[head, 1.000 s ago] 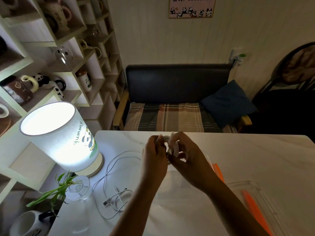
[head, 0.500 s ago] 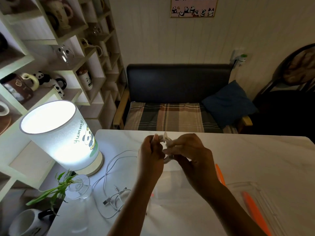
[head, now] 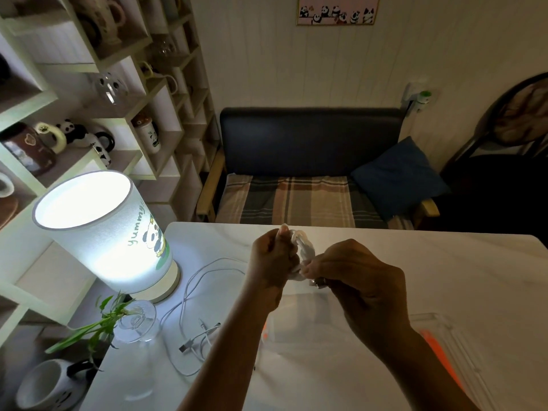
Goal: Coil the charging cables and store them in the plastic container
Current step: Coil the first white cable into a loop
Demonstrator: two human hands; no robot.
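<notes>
**Coil pulled apart between two hands, plug end coming free**

A second ago both hands were pressed close together over the small white coiled charging cable (head: 304, 252); now the left hand (head: 274, 262) and the right hand (head: 355, 277) have drawn apart, and the bundle stretches between them above the middle of the white desk (head: 444, 277), towards its far edge. The left fingers are closed tight on the upper end of the coil. The right fingers are curled shut round its lower end, where a small metal plug (head: 318, 282) shows just beside the fingertips. My reading is that the last tail is being wound or tucked, so this cable is nearly ready to store.

One cable is in hand. At least one loose white cable (head: 189, 295) lies uncoiled near the desk's left edge, beside the lit white cylindrical lamp (head: 100, 232); whether that tangle is one cable or two I cannot tell. One clear plastic container (head: 299, 315) sits on the desk under the forearms, and one clear lid with an orange strip (head: 439, 345) lies by the right edge. So at least one more cable is left to coil.
</notes>
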